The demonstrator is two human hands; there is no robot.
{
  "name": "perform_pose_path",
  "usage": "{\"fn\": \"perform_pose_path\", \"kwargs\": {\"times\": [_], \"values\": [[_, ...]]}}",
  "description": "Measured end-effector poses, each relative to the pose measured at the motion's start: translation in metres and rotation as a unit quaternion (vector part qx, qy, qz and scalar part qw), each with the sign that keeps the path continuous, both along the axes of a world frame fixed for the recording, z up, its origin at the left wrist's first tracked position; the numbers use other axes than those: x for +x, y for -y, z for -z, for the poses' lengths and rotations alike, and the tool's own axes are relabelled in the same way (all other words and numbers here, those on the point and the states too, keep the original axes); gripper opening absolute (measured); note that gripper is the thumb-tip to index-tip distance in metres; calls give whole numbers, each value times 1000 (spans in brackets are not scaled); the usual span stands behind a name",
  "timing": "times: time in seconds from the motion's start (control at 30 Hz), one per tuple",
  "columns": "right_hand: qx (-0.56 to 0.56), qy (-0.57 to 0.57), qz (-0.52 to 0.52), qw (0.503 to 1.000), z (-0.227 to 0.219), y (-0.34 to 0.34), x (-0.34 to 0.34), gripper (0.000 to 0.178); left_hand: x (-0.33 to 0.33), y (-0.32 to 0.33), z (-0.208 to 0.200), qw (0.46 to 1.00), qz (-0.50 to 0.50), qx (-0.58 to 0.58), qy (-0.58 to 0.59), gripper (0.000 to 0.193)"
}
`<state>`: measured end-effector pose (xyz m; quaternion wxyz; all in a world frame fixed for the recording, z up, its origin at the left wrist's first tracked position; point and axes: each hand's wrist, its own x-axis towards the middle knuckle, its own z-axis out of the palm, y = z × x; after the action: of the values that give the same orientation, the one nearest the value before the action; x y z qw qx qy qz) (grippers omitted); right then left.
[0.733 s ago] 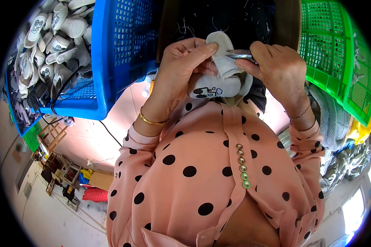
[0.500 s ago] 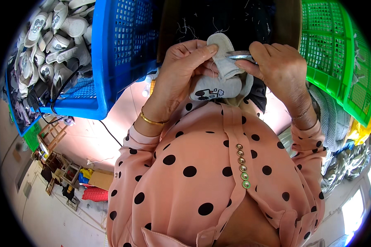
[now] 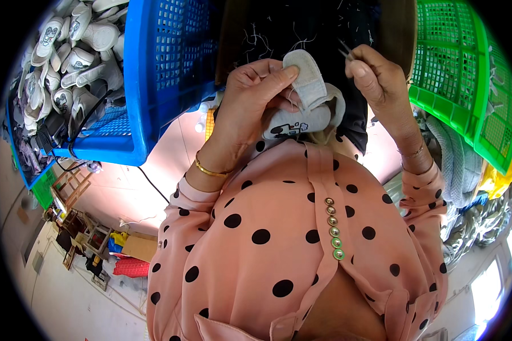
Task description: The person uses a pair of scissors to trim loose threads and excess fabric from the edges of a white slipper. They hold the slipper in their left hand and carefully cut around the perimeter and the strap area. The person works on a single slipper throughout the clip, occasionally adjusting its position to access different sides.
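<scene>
My left hand pinches a light grey cloth shoe, with the thumb pressed on its strap-like end. Lower on the shoe, an embroidered dark motif shows, turned toward my body. Loose threads hang beside my left fingers. To the right, my right hand is closed around small metal thread snips. Their pointed tips stick out up and to the left, apart from the shoe; the handle is hidden in the palm.
Dark cloth scattered with white thread scraps lies beyond my hands. A blue plastic basket stands at left, beside many piled grey cloth shoes. At right is a green plastic basket; grey fabric pieces lie below it. A black cord hangs at left.
My right hand has drawn the snips away from the shoe, up and to the right. The left hand keeps its hold, and the shoe has tilted slightly.
</scene>
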<state>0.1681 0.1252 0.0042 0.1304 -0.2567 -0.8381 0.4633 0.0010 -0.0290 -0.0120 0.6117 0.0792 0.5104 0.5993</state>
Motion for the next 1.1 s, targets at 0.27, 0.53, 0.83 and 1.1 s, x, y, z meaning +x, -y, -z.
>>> {"fn": "perform_pose_path", "kwargs": {"times": [0.27,0.53,0.83,1.1], "values": [[183,55,18,981,20,1,-4,21,3,-1,-2,989,18,27,-143,14],[46,-25,-14,999,-8,17,-14,24,8,-8,-14,970,13,111,-215,11],[-26,-75,120,990,-43,20,-10,38,15,-30,-42,776,-5,219,-591,16],[60,-140,64,986,-41,2,-6,7,30,-46,-40,671,-60,333,-661,19]]}}
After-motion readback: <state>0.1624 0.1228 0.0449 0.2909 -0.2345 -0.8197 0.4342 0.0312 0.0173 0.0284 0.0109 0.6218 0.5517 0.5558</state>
